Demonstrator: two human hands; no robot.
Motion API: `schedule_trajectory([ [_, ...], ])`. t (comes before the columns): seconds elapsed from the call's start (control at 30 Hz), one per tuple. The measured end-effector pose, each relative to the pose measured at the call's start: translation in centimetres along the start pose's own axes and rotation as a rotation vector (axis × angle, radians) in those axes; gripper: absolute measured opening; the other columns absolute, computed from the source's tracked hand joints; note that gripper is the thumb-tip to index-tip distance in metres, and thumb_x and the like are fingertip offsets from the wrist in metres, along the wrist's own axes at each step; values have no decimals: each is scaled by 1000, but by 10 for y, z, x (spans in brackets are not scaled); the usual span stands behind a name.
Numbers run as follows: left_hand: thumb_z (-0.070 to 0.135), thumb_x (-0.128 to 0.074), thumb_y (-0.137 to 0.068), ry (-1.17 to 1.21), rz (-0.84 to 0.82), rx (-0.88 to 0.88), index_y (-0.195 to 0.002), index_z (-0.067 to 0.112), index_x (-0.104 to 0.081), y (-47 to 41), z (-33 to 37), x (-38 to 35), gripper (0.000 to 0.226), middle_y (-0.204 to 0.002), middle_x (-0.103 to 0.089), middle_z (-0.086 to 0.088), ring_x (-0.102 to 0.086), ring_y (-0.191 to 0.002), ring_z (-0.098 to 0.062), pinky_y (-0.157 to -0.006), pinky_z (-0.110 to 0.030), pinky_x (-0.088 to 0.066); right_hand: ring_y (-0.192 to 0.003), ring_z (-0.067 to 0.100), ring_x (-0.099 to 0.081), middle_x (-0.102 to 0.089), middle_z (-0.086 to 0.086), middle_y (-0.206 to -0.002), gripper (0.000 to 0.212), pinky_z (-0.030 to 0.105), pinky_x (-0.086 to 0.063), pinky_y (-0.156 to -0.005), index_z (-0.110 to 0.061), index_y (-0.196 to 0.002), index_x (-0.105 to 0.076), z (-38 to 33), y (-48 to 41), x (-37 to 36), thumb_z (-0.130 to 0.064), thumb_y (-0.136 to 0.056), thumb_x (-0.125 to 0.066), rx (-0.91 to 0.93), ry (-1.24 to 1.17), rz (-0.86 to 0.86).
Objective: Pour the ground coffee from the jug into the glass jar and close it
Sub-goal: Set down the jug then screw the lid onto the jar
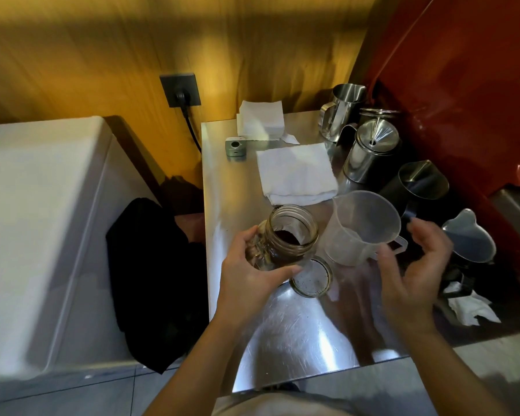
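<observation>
- The steel counter [297,319] carries everything; the left hand [249,274] grips over its near-left part, and places below are read from that grip.
- The clear plastic jug [361,228] stands upright on the counter just right of the grip and looks empty, so pouring seems finished (a judgement from the bare inside).
- The right hand [415,265] hovers beyond the jug's handle, fingers spread apart and holding nothing; it is blurred, so whether it touches the handle I cannot tell.
- The glass jar [285,238] sits inside the left grip, fingers and thumb wrapped around its lower body, mouth tilted up and away, lifted or leaning rather than flat.
- The lid [312,277] lies flat on the counter right beside the gripping thumb, under the jar's right flank.
- Ground coffee [287,237] lies dark inside the jar, just above the gripping fingers.
- To close well, I judge: level the jar, keep the left grip low and firm, bring the free hand to the lid, seat it squarely on the threads, then turn without forcing (grounds on the rim could jam it).
</observation>
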State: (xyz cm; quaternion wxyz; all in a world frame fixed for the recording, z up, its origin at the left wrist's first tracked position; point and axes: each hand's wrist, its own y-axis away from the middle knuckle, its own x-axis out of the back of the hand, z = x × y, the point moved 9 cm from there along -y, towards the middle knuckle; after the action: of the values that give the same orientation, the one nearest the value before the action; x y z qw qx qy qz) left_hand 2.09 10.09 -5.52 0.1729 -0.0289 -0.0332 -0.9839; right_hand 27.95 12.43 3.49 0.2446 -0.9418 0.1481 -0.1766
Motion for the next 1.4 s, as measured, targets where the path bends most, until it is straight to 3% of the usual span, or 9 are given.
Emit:
schedule_trajectory([
  [0.17,47,-92,-36,-70,-37,-96,-106,59,-51,7,26,0,82,-106,-64,33,-64,-98,6,-79,-9,-49,-108,1,-48,-51,-3,-114,52,14,-39,-92,-19,-120,-45,-23,12,-44,-20,-74,-70,60,-14,-351],
  [0.37,30,-92,-41,-19,-91,-206,-115,38,-57,20,47,3,82,-110,-68,18,-66,-102,-6,-83,-14,-49,-127,-4,-36,-40,-18,-136,99,10,-31,-101,-52,-132,-21,-26,37,-109,-28,-59,-83,-207,-237,-920],
  [0.5,26,-89,-39,35,-95,-184,-113,23,-56,21,51,9,81,-105,-70,12,-65,-100,-7,-83,-18,-49,-124,0,-41,-46,-19,-132,99,21,-37,-103,-45,-133,-25,-34,25,-116,-34,-55,-85,-128,-181,-936],
  [0.67,28,-91,-39,-39,-120,-205,-113,38,-55,20,63,16,83,-109,-67,13,-63,-104,-7,-84,-17,-48,-118,11,-51,-53,-16,-123,92,30,-44,-98,-40,-128,-35,-42,18,-113,-33,-52,-86,-54,-218,-842],
  [0.77,23,-93,-36,-39,-145,-134,-112,29,-55,16,58,13,85,-107,-66,6,-64,-99,-8,-83,-16,-48,-116,10,-53,-57,-13,-120,92,38,-45,-99,-36,-126,-38,-35,24,-126,-26,-49,-88,-144,-249,-892],
  [0.97,7,-89,-41,-8,-136,-55,-106,21,-56,17,37,15,74,-95,-73,17,-67,-87,1,-72,-11,-49,-111,-3,-52,-56,-23,-115,92,11,-43,-88,-36,-123,-39,-33,24,-134,-28,-48,-91,-154,-199,-998],
  [1.13,8,-89,-41,-34,-138,-49,-107,23,-57,15,25,14,75,-95,-73,11,-65,-90,-2,-73,-11,-48,-114,5,-53,-57,-15,-118,92,24,-44,-97,-34,-124,-39,-18,29,-130,-27,-47,-91,-192,-210,-937],
  [1.3,11,-91,-41,-63,-135,-79,-106,25,-56,11,23,16,75,-95,-72,14,-63,-86,6,-72,-7,-46,-113,4,-53,-55,-23,-117,90,16,-43,-92,-40,-121,-39,-11,31,-137,-31,-48,-90,-180,-193,-915],
  [1.4,22,-93,-39,-51,-115,-68,-105,32,-61,7,16,24,74,-101,-72,17,-68,-92,-1,-74,-12,-50,-114,1,-51,-54,-25,-117,92,16,-43,-92,-45,-120,-37,-7,35,-147,-33,-46,-91,-194,-168,-947],
])
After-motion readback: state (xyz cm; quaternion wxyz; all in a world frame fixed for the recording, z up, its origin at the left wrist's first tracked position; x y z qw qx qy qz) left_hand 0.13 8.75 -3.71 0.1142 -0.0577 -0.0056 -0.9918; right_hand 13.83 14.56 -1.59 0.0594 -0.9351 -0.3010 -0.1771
